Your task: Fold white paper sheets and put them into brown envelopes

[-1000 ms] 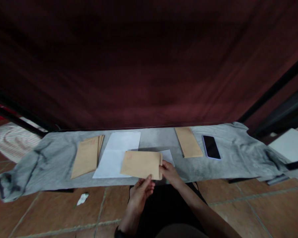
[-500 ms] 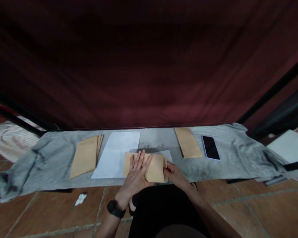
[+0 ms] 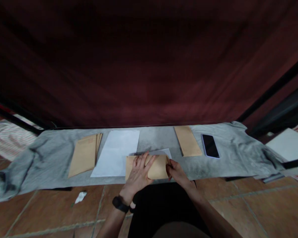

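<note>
A brown paper envelope (image 3: 159, 168) lies crosswise near the front edge of the cloth-covered surface, its right end lifted and bulging a little. My left hand (image 3: 138, 170) is laid over its left part, fingers spread and pressing down. At the right end, my right hand (image 3: 174, 171) is closed around the edge, some fingertips hidden at the envelope's mouth. Behind the envelope a corner of white paper (image 3: 165, 152) sticks out. Larger white sheets (image 3: 115, 152) rest just left of my left hand.
Several brown envelopes (image 3: 83, 155) are stacked at the left. Another brown envelope (image 3: 188, 142) and a phone (image 3: 210, 145) lie to the right. Grey cloth (image 3: 240, 155) covers the narrow surface, with a dark red curtain (image 3: 149, 82) behind. A white scrap (image 3: 80, 197) is on the tiled floor.
The envelope's right end, curled over earlier, now lies flatter. My right hand has shifted slightly right along its edge, while my left hand stays spread on top.
</note>
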`<state>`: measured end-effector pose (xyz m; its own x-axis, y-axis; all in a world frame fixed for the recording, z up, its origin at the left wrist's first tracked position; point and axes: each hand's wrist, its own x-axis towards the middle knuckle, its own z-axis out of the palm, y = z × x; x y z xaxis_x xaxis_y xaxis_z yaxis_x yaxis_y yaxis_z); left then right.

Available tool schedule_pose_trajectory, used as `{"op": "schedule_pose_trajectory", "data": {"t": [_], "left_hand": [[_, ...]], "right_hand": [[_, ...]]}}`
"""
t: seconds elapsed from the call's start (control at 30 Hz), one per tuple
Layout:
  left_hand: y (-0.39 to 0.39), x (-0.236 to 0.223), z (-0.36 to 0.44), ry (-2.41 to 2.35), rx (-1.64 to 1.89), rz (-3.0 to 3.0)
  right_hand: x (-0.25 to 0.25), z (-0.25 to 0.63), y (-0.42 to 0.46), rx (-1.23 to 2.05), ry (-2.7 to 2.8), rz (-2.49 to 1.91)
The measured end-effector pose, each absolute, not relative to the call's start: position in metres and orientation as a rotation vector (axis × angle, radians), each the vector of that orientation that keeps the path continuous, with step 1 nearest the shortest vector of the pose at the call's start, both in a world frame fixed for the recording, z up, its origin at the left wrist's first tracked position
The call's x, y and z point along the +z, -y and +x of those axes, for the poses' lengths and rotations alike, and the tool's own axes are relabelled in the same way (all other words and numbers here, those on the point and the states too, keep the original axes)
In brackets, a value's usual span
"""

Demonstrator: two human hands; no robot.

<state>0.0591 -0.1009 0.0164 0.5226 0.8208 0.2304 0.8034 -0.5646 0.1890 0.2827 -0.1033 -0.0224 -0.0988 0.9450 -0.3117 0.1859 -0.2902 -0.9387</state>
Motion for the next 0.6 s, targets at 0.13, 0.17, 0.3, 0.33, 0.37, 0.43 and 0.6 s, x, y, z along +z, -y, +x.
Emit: {"op": "schedule_pose_trajectory", "data": {"t": [0.13, 0.17, 0.3, 0.33, 0.37, 0.43, 0.6], "left_hand": [[0.097, 0.011, 0.064, -1.441, 0.456, 2.664], [0.096, 0.009, 0.065, -1.448, 0.462, 2.659], [0.093, 0.003, 0.067, -1.472, 0.492, 2.65], [0.093, 0.002, 0.067, -1.474, 0.503, 2.648], [0.094, 0.001, 0.068, -1.476, 0.516, 2.644], [0.095, 0.0, 0.069, -1.475, 0.534, 2.634], [0.099, 0.003, 0.071, -1.396, 0.497, 2.658]], "right_hand": [[-0.019, 0.29, 0.106, 1.073, 1.372, -1.56], [-0.016, 0.294, 0.106, 0.948, 1.398, -1.542], [-0.002, 0.307, 0.105, 0.811, 1.424, -1.428], [-0.001, 0.309, 0.104, 0.886, 1.419, -1.411], [0.0, 0.31, 0.103, 0.993, 1.42, -1.394], [-0.001, 0.309, 0.102, 1.256, 1.439, -1.342], [0.002, 0.307, 0.099, 1.707, 1.437, -1.203]]}}
